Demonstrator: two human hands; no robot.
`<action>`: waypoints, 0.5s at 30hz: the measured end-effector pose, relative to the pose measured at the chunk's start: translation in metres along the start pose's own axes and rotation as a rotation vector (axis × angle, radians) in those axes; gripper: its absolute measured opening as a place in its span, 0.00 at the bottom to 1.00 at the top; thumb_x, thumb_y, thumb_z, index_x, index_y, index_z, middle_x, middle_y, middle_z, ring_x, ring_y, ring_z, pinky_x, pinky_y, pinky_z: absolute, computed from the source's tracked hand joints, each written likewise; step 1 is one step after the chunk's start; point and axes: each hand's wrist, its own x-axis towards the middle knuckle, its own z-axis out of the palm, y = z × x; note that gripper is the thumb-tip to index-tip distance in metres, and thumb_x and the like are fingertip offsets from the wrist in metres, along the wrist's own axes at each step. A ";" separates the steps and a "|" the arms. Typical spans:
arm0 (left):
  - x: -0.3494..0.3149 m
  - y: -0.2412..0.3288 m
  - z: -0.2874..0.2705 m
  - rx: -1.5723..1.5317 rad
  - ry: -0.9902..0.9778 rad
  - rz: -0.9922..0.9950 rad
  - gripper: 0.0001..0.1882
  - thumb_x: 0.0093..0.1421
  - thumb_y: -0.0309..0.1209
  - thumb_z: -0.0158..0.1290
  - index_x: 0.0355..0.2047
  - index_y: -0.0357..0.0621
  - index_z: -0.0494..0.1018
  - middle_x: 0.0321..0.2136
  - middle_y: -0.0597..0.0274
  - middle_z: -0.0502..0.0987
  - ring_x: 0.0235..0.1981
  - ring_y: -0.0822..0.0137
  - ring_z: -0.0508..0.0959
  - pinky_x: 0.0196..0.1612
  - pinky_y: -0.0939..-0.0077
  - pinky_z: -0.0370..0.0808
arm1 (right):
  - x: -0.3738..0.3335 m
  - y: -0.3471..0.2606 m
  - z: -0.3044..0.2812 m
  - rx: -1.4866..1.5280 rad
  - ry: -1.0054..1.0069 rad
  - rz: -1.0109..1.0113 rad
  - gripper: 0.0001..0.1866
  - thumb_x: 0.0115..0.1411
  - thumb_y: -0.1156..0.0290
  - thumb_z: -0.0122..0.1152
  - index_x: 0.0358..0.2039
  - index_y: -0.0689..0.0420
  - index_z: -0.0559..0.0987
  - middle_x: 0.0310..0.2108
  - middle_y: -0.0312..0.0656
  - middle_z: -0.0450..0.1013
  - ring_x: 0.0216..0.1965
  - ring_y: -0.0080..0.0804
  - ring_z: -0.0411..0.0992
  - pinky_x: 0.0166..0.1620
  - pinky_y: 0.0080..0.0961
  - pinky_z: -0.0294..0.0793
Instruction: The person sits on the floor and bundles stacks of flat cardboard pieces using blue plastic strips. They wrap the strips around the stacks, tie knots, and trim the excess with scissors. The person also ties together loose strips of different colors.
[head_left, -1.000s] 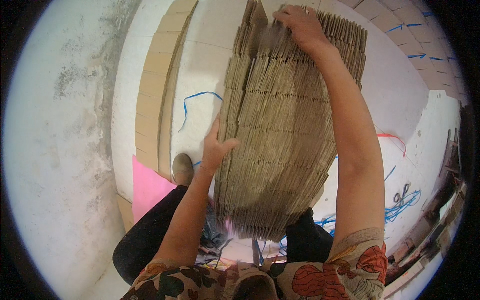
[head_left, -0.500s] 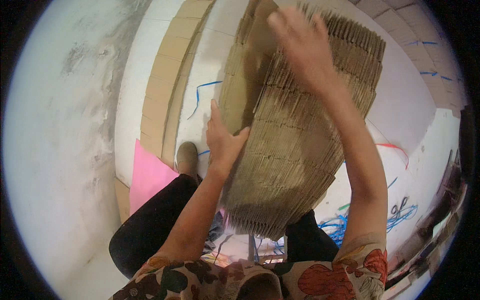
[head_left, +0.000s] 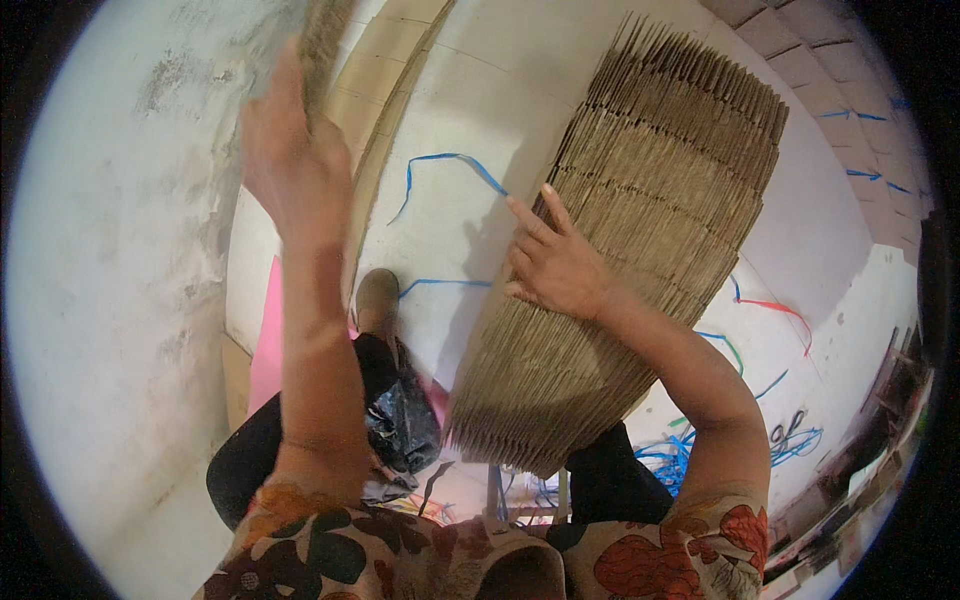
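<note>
A long stack of brown folded cardboard pieces point(head_left: 650, 200), packed edge to edge, slants across the middle. My right hand point(head_left: 560, 260) rests at its left side, fingers stretched out and touching nothing but the stack. Up at the far left, my raised left hand point(head_left: 300, 160) is smeared by motion, its fingers closed around a small bundle of cardboard point(head_left: 325, 50) that runs out of the picture's top. A thin blue strap point(head_left: 440, 157) on the floor runs toward my right fingertips and under the stack.
A row of flat cardboard point(head_left: 385, 75) lies left of the stack, beside the stained wall point(head_left: 150, 200). Pink sheet point(head_left: 265, 345) and black plastic point(head_left: 405, 425) are near my legs. Scissors point(head_left: 790, 427) and tangled blue straps point(head_left: 670, 455) lie at right; strapped cardboard point(head_left: 850, 145) stands far right.
The cardboard bundle beside the stack has moved left with my left hand. My right hand came down from the stack's far end to its left side, and more blue strap shows.
</note>
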 end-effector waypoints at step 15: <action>-0.120 -0.111 0.155 -0.248 -0.467 0.183 0.31 0.38 0.24 0.59 0.47 0.45 0.68 0.48 0.52 0.66 0.49 0.53 0.65 0.51 0.61 0.62 | 0.011 -0.004 0.008 0.001 0.028 0.011 0.20 0.54 0.52 0.50 0.27 0.59 0.73 0.29 0.40 0.67 0.46 0.35 0.63 0.62 0.56 0.35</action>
